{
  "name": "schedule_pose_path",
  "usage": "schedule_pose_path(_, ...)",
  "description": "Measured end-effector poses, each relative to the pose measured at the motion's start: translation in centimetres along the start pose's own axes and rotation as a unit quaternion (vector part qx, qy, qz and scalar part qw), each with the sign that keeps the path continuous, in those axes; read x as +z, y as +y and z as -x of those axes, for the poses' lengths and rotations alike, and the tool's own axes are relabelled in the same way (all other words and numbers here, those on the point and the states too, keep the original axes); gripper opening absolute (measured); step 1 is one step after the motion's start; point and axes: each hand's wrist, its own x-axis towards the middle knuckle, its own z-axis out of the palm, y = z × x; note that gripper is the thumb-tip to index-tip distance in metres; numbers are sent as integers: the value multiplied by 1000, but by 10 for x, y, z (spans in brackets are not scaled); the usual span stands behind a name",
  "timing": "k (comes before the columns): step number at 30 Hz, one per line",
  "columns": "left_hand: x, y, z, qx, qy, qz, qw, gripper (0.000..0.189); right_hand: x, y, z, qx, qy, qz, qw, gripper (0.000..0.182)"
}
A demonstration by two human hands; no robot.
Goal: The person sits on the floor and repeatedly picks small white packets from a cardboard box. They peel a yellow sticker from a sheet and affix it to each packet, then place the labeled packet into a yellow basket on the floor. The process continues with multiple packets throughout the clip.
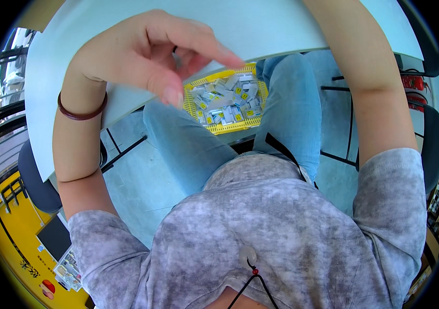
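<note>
My left hand is above the near edge of the white table, its fingers curled and its thumb and index finger apart. No object shows between those two; the inside of the palm is partly hidden, and the hand is slightly blurred. Below the table edge, between my knees, a yellow plastic basket holds many small white packets or boxes with yellow stickers. My right hand is out of view past the top edge; only the right forearm shows, reaching over the table.
Dark chairs stand at the left and right, with black metal legs on the grey floor. Red fire extinguishers are at the far right. A brown object, perhaps cardboard, lies at the table's upper left corner.
</note>
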Motion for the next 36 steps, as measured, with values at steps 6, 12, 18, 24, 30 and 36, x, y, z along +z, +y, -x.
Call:
schedule_pose_path(6,-20,-9,17,43,250,128,959,41,-5,-6,-9,7,3,12,1000,27)
schedule_pose_path(12,-49,-7,31,93,604,211,762,29,-6,-25,3,46,26,48,997,26)
schedule_pose_path(18,-74,-15,39,71,761,114,635,31,-12,-18,-5,60,73,-20,995,21)
schedule_pose_path(24,-150,-15,49,-2,706,-366,606,36,-14,-16,-8,102,81,-6,992,21)
schedule_pose_path(30,-195,-3,49,-267,566,-515,585,39,-20,-22,-8,93,70,20,993,22)
schedule_pose_path(36,-199,-7,42,-321,535,-529,575,34,-20,-29,-7,86,48,40,994,21)
